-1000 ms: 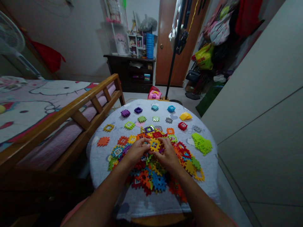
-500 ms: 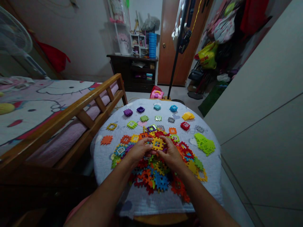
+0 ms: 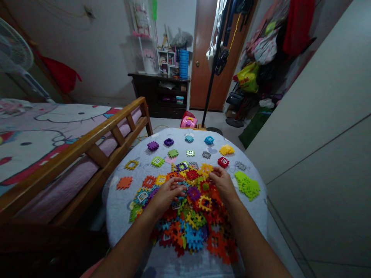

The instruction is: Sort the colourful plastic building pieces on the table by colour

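My right hand (image 3: 222, 180) pinches a yellow piece (image 3: 206, 170) above the right part of the pile. Over the middle of the pile, my left hand (image 3: 171, 192) has its fingers apart and holds nothing. The mixed pile of toothed plastic pieces (image 3: 194, 234) has red, orange, blue, green and purple ones. Sorted beyond it are purple pieces (image 3: 153, 146), a light blue stack (image 3: 209, 140), yellow-orange pieces (image 3: 226, 150), a red stack (image 3: 223, 162) and grey pieces (image 3: 240, 166). Lime green pieces (image 3: 247, 185) lie at the right, an orange piece (image 3: 124, 183) at the left.
The pieces lie on a round table with a pale cloth (image 3: 116, 220). A bed with a wooden rail (image 3: 95, 154) stands at the left, a white cabinet (image 3: 313, 127) at the right. Beyond the table are a black pole (image 3: 209, 92) and a pink toy case (image 3: 189, 122).
My hands have moved apart. The yellow piece, earlier between both hands, is now in my right hand, farther right and forward. My left hand has let go, and the view has shifted slightly.
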Demonstrator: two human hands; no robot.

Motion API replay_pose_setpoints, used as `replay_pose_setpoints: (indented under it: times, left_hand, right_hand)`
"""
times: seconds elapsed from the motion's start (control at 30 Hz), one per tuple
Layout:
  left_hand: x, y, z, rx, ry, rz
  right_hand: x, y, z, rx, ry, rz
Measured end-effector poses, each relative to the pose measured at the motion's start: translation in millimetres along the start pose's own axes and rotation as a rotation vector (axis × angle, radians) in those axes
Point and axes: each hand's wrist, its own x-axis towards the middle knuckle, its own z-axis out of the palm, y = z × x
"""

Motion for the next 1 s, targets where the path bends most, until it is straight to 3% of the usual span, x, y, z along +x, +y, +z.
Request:
replay_pose_setpoints:
  times: [0.1, 0.2, 0.33, 0.6, 0.77, 1.0]
  left_hand:
    - [3.8, 0.3, -6.3, 0.021, 0.011, 0.007]
    - [6.2, 0.1, -10.6, 0.028, 0.006, 0.0]
    - [6.5, 0.3, -13.5, 0.017, 0.001, -0.01]
    - [6.3, 0.8, -16.4, 0.004, 0.022, -0.047]
    - [7.7, 1.0, -18.0, -0.008, 0.026, -0.06]
    - [9.1, -1.0, -20.7, 0.006, 0.029, -0.088]
  right_hand:
    - [50.7, -11.4, -39.2, -0.027, 0.374, -0.051]
    - [99.5, -18.4, -72.2, -0.134, 0.562, 0.006]
    - [146.5, -20.1, -92.8, -0.188, 0.604, 0.098]
    - [208.8, 1.0, -98.9, -0.192, 0.596, 0.276]
    - [231.4, 7.1, -103.4, -0.158, 0.619, 0.306]
    - [241.8, 12.6, -106.4, -0.146, 0.606, 0.357]
